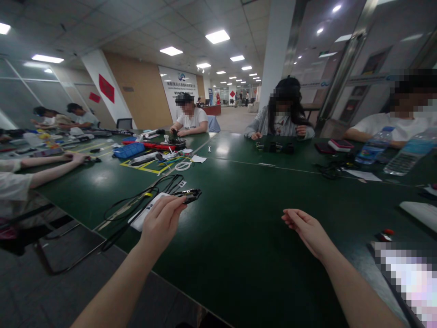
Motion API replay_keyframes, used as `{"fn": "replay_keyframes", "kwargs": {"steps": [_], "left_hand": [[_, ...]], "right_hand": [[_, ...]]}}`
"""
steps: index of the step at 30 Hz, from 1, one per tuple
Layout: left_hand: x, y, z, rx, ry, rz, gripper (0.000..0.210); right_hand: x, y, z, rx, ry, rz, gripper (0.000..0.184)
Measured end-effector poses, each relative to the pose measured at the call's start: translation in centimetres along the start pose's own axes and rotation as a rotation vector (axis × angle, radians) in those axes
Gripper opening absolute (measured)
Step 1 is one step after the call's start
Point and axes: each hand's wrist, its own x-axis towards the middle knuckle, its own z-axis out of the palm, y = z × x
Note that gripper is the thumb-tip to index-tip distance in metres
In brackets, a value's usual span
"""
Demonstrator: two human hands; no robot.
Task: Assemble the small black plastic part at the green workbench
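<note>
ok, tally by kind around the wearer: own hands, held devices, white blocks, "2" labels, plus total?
Own hands, left hand and right hand: 2
Held black device: 1
White block: 1
"2" labels: 2
Total: 6

Single view, head-worn, at the near edge of the green table (235,246). Faces forward and somewhat down across it. Left hand (162,218) and right hand (309,230) close in, seen from the wrist side. Seated people (194,120) farther off; ceiling (136,27) spans the top, lights (217,36) receding toward upper centre.
</note>
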Motion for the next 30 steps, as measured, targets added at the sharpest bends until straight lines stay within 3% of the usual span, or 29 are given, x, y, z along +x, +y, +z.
{"fn": "replay_keyframes", "kwargs": {"steps": [7, 30], "left_hand": [[-0.03, 0.10, -0.06, 0.027, 0.063, 0.020, 0.016], [0.22, 0.22, -0.45, 0.010, 0.079, 0.051, 0.013]], "right_hand": [[-0.20, -0.25, 0.02, -0.002, -0.001, 0.016, 0.032], [-0.29, -0.49, 0.11, -0.022, -0.008, 0.026, 0.033]]}}
